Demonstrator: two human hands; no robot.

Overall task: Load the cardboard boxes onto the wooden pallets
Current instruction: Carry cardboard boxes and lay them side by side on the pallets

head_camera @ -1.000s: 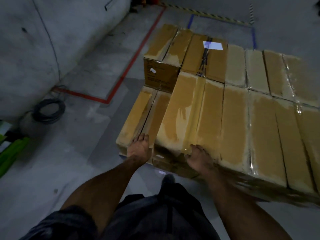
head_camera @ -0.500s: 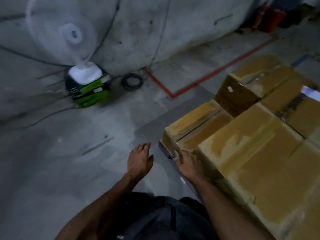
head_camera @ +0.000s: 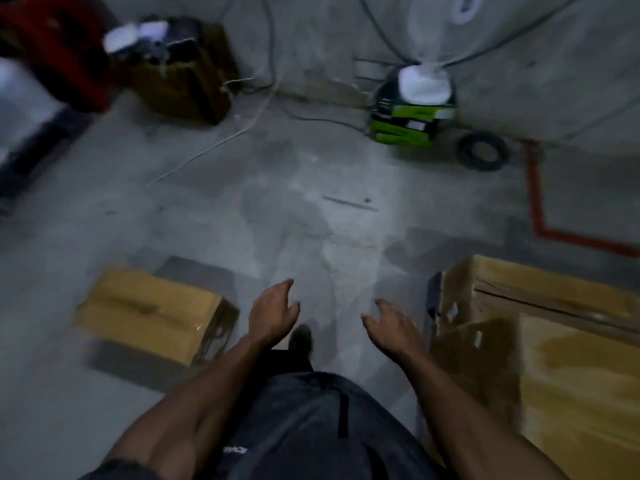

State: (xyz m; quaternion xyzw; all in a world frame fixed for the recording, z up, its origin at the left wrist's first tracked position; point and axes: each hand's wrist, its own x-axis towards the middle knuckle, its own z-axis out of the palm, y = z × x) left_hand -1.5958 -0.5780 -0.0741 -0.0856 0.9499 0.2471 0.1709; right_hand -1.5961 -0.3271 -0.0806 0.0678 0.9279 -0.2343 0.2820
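Between loads: both hands empty, left hand [head_camera: 273,311] and right hand [head_camera: 391,325] fingers loosely spread over floor; loose cardboard box [head_camera: 152,311] lower left, stacked boxes [head_camera: 554,341] lower right; next, probably grab loose box

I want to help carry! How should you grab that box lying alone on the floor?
Take the lone cardboard box by its two short ends, one hand at each, coming down from above. It lies flat and long with its top taped shut, so fingers probably hold best under the end edges. Both hands, left and right, are free.
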